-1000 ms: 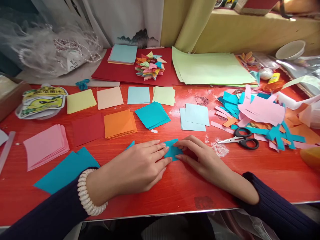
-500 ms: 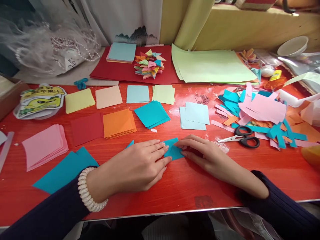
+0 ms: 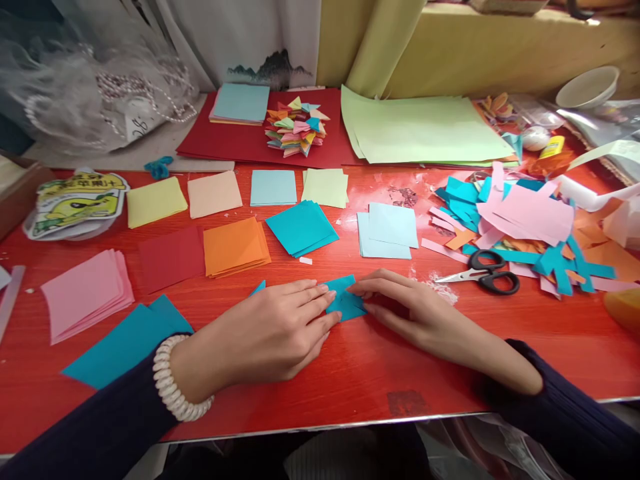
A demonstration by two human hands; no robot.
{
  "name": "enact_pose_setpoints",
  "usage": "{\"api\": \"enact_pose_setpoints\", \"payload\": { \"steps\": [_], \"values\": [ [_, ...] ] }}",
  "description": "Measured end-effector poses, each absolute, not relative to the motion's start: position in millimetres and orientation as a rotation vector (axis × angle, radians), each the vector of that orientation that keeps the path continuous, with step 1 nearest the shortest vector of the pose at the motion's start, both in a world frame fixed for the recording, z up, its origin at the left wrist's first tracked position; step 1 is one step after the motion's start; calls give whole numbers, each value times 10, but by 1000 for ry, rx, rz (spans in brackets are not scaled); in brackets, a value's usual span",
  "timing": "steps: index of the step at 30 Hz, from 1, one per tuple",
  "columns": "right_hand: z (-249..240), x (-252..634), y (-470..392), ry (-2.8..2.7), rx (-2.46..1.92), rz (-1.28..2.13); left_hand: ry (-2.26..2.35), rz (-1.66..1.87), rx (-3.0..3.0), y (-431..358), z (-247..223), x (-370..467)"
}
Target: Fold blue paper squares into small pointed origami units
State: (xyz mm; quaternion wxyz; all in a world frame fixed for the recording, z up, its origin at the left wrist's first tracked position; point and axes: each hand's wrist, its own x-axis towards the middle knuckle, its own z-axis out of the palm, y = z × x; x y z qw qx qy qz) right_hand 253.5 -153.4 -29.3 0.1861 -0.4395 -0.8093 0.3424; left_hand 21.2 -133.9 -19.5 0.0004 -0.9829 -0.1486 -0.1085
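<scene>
A small piece of blue paper [image 3: 345,297] lies flat on the red table between my two hands. My left hand [image 3: 280,330] rests palm down, its fingers stretched out and their tips on the paper's left part. From the other side, my right hand [image 3: 415,307] has its thumb and fingers bent round the paper's right edge. Its palm and part of that edge are hidden. Another blue corner [image 3: 259,288] sticks out behind my left hand. Larger blue sheets [image 3: 125,340] lie partly under my left forearm.
Scissors [image 3: 485,272] with black handles lie right of my right hand, beside a heap of paper scraps [image 3: 530,213]. Several stacks of coloured paper squares, such as orange [image 3: 235,247] and pink [image 3: 85,293], surround the work. A folded paper piece [image 3: 297,127] stands at the back.
Both hands stay almost in place on the blue paper. The whole view has shifted very slightly, with things on the left a little further left.
</scene>
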Motion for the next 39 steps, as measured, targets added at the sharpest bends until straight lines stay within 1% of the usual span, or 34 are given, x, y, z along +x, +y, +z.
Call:
{"api": "enact_pose_setpoints", "payload": {
  "steps": [4,11,13,15,19,25,32,39],
  "values": [
    [-363,2477,-1561,-2268,-1248,866,-448,-367,-3107,-1323,-181,224],
    [-389,2471,-1579,-2258,-1290,899,-532,-283,-3164,-1327,-199,212],
    [-418,2499,-1578,-2291,-1282,774,-540,-213,-3198,-1335,-204,218],
    [-454,2536,-1575,-2366,-1212,579,-526,-182,-3207,-1341,-214,231],
    [-462,2575,-1596,-2541,-995,240,-520,-262,-3138,-1345,-237,258],
    [-396,2526,-1680,-2578,-992,-64,-493,-286,-3092,-1332,-243,271],
    [-479,2659,-1715,-2570,-1071,-71,-517,-264,-3073,-1367,-291,233],
    [-408,2635,-1753,-2479,-1177,-167,-547,-258,-3099,-1406,-297,283]
  ]
}}
